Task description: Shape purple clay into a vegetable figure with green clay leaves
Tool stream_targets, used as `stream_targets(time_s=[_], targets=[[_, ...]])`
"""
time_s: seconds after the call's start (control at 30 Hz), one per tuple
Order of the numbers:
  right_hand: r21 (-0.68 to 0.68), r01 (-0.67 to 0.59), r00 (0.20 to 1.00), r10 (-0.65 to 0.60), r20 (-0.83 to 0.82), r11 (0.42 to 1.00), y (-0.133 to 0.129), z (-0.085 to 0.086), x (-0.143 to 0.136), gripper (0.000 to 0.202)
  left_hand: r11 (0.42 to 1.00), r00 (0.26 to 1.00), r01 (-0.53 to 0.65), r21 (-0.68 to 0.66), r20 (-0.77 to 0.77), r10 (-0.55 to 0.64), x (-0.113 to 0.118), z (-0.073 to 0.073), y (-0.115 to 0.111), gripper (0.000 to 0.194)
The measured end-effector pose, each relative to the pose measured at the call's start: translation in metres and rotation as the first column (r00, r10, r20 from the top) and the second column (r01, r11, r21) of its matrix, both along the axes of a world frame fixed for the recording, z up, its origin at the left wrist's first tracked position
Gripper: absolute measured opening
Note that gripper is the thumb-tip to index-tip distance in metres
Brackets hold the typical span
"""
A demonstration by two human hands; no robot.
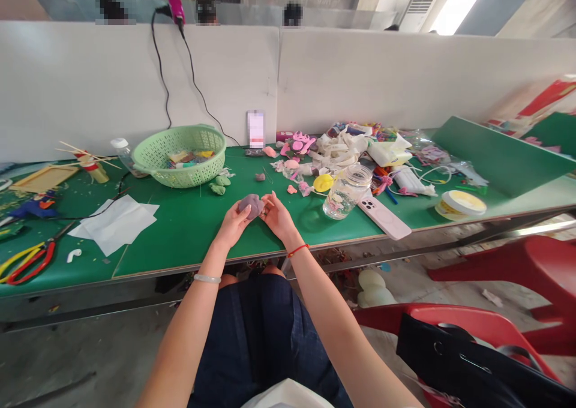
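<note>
A lump of greyish-purple modelling clay [252, 206] is held just above the front of the green table. My left hand [233, 223] wraps round its left side, with the thumb on top. From the right, my right hand [278, 217] presses its fingertips against the clay. A small purple clay piece [260, 177] lies on the table beyond my hands. Close to it on the right are a small pink clay piece [292, 189] and a clear jar [345, 193], which stands tilted in view.
A green basket [189, 171] stands left of centre; white paper sheets [117, 222] and red-and-yellow scissors [33, 261] lie nearer the left edge. Right of my hands are a pink phone [384, 216], a heap of wrappers [348, 147] and a white tub [461, 204]. A lit phone [256, 129] leans on the partition.
</note>
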State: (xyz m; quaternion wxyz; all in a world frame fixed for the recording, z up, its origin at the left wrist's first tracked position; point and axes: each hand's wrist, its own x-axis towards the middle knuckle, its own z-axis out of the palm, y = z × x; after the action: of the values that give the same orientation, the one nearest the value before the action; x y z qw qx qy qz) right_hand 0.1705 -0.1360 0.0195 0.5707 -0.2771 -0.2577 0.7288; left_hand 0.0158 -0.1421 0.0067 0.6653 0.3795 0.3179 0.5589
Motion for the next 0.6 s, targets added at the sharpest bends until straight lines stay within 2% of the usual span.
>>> stream_targets(time_s=[0.1, 0.27, 0.43, 0.6], targets=[[-0.038, -0.073, 0.997, 0.072, -0.034, 0.997, 0.0009, -0.0002, 0.0022, 0.032, 1.0, 1.0, -0.002, 0.01, -0.009, 0.002, 0.0004, 0.0014, -0.0009, 0.058], [-0.049, -0.093, 0.994, 0.09, -0.059, 0.994, 0.0021, -0.0024, 0.0026, 0.033, 1.0, 1.0, -0.02, 0.022, -0.011, 0.02, 0.0013, 0.0039, -0.0028, 0.06], [-0.019, -0.074, 0.995, 0.073, -0.061, 0.997, 0.0003, -0.0048, 0.0013, 0.03, 0.998, 0.999, -0.051, 0.028, -0.014, 0.051, 0.002, 0.0045, -0.0029, 0.061], [0.043, -0.087, 0.996, 0.087, -0.003, 0.995, -0.0023, -0.0058, 0.0016, 0.031, 0.99, 0.99, -0.141, 0.018, -0.004, 0.141, 0.0016, 0.0007, 0.001, 0.063]])
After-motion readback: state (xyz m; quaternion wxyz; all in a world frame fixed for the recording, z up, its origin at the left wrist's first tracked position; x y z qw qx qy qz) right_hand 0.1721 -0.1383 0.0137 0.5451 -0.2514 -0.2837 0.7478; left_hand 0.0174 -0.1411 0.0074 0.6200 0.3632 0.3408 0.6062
